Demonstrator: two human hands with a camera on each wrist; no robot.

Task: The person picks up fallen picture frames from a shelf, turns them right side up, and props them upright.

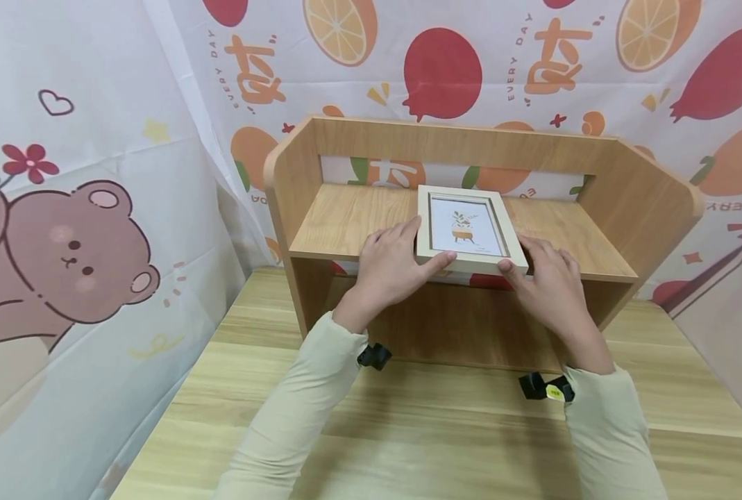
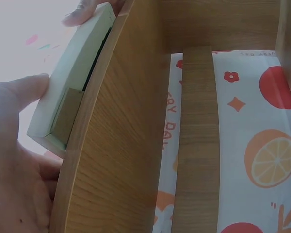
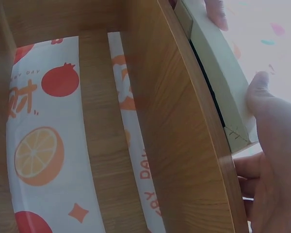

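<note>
In the head view, a pale cream, rectangular picture frame with a plant print (image 1: pixel 467 226) lies flat, print up, right of centre in the picture, on the upper board of a light-brown wooden desk shelf (image 1: pixel 355 212). Its near edge is about level with the board's front edge. The print's upright runs from front to back; foreshortening makes it hard to say for sure which side is longer. The left hand (image 1: pixel 392 262) grips the frame's near left corner and the right hand (image 1: pixel 547 279) its near right corner, so neither is nearer: the frame lies between them, touching both. Each thumb presses at the near edge, with the fingers along the side. The forearms, in cream sleeves (image 1: pixel 611 423), reach up from the lower left and lower right, palms turned inward, above the yellowish wood-grain table (image 1: pixel 445 444).

In the left wrist view, the frame slants across the upper left, against the board's edge with a dark slit between them. The left thumb bears on its front edge; the fingers bend by its near end. The right thumb shows at the top.

In the right wrist view, the frame slants down the upper right. The right thumb presses its front edge, and the fingers curl below its near corner, beside the board. The left thumb enters at the top.
</note>
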